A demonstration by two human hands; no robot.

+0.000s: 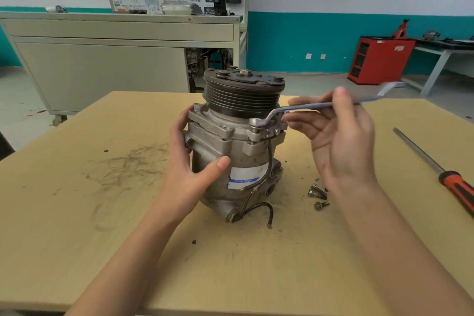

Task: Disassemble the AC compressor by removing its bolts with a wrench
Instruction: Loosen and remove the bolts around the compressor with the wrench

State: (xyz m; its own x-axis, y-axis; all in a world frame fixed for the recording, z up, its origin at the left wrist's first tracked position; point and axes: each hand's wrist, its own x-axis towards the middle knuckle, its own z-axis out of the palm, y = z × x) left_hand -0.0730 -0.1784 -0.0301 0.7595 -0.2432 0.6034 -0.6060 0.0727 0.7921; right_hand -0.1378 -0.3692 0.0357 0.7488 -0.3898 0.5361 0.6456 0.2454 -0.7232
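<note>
Two grips at once. Pinches the wrench (307, 106) mid-shank with the right hand (341, 136), thumb on top, fingers loosely spread beneath. Sets its ring end down on the flange (213, 124) of the compressor (238, 154), just left of that hand; far end blurred. Clasps the compressor's body with the left hand (188, 161), thumb across the front, fingers behind. Stands upright, pulley (243, 96) uppermost, on the table (128, 213). Shows two loose bolts (317, 192) just right of its base, and a screwdriver (436, 174) well apart at the right.
</note>
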